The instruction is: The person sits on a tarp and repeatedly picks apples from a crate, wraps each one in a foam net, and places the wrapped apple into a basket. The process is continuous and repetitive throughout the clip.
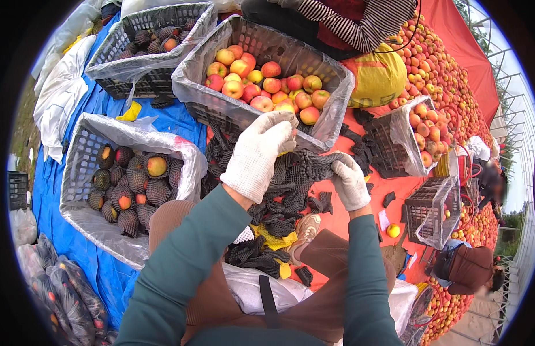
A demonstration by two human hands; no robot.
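Observation:
My left hand, in a white knit glove, is raised over the near edge of the crate of bare apples. Its fingers are curled together, and what they hold, if anything, is hidden. My right hand, gloved too, pinches one end of a dark foam net sleeve, which stretches left toward my other hand. Beneath both hands lies a heap of loose dark net sleeves. Red and yellow apples fill part of the plastic-lined crate just beyond my left hand.
To the left, a lined crate holds apples in dark nets; another netted-apple crate stands behind it. A yellow sack and a heaped apple crate are on the right. Co-workers sit at the far side and right, near large apple piles.

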